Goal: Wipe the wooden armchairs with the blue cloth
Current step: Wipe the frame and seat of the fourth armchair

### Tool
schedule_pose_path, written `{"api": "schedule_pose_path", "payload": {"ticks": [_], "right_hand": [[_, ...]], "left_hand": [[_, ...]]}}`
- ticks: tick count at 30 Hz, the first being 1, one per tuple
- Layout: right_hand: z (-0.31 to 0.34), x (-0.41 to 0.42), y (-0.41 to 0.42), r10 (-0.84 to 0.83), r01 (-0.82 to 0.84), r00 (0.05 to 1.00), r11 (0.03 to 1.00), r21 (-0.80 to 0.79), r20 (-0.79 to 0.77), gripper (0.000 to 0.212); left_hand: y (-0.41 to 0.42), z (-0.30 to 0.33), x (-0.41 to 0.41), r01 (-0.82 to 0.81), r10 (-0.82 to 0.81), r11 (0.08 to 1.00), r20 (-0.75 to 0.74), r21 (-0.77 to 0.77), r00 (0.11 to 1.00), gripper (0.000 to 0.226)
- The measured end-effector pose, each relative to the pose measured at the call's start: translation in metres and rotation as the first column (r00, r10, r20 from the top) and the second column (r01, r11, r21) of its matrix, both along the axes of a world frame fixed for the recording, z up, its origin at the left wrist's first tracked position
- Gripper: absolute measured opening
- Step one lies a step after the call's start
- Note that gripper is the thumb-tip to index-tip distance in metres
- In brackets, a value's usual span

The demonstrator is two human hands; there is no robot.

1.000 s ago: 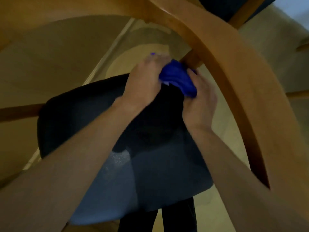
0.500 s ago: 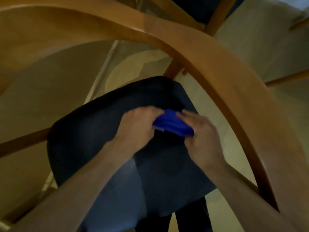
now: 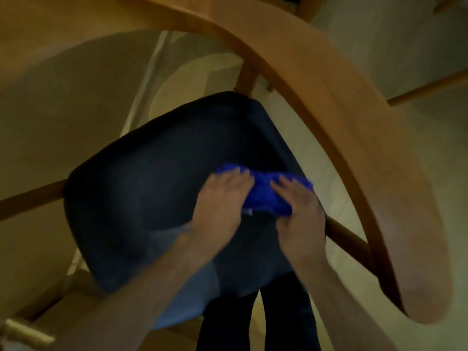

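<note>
Pale floor (image 3: 326, 198) shows beneath the armchair (image 3: 329, 127); mid-frame, left hand (image 3: 222, 198) and right hand (image 3: 298, 211) grip the blue cloth (image 3: 266, 193) over the dark seat (image 3: 152, 193), apparently regathering it. Next: wipe the wooden armrest.

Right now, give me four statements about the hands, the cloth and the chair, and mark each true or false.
1. Both hands, left hand and right hand, are on the crumpled blue cloth. True.
2. The cloth lies on the curved wooden armrest. False: it is over the dark padded seat.
3. The armrest arcs above the seat on the right. True.
4. The seat is bare wood. False: it is dark upholstery.
</note>
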State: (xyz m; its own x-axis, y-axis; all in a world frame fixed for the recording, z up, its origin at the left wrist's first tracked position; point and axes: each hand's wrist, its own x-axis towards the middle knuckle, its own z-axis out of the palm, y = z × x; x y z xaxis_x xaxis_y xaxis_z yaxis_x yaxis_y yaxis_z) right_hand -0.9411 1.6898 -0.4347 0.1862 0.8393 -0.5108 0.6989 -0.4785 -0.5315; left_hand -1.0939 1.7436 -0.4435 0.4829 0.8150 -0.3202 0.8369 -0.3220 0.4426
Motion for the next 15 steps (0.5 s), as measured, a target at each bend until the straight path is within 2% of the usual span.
{"api": "schedule_pose_path", "payload": {"ticks": [3,6,8,9,11,13,15], "right_hand": [[0.009,0.002,-0.027,-0.003,0.0,0.999,0.997,-0.079,-0.038,0.064],[0.015,0.011,0.004,-0.061,0.064,0.997,0.996,0.066,-0.05,0.06],[0.012,0.013,0.043,-0.09,0.1,0.994,0.976,0.193,-0.061,0.05],[0.007,0.015,0.065,-0.133,0.145,0.988,0.968,0.206,-0.074,0.041],[-0.012,0.015,0.104,-0.281,0.292,0.954,0.948,0.123,-0.099,0.025],[-0.027,0.009,0.114,-0.257,0.257,0.966,0.964,0.069,-0.009,0.032],[-0.03,0.006,0.091,-0.116,0.108,0.991,0.988,0.114,0.065,0.056]], "left_hand": [[-0.033,0.007,-0.008,0.049,-0.047,0.996,0.03,-0.073,0.998,0.063],[-0.001,0.004,-0.002,-0.027,0.024,0.999,0.122,0.029,0.992,0.065],[0.037,0.005,0.008,-0.115,0.105,0.992,0.15,0.058,0.983,0.061],[0.058,0.003,0.013,-0.146,0.133,0.987,0.16,0.072,0.978,0.057],[0.098,-0.006,0.023,-0.176,0.158,0.979,0.16,0.1,0.974,0.048],[0.117,-0.016,0.029,-0.131,0.124,0.988,0.083,0.081,0.989,0.05],[0.105,-0.023,0.029,-0.044,0.043,0.996,0.021,0.082,0.999,0.049]]}}
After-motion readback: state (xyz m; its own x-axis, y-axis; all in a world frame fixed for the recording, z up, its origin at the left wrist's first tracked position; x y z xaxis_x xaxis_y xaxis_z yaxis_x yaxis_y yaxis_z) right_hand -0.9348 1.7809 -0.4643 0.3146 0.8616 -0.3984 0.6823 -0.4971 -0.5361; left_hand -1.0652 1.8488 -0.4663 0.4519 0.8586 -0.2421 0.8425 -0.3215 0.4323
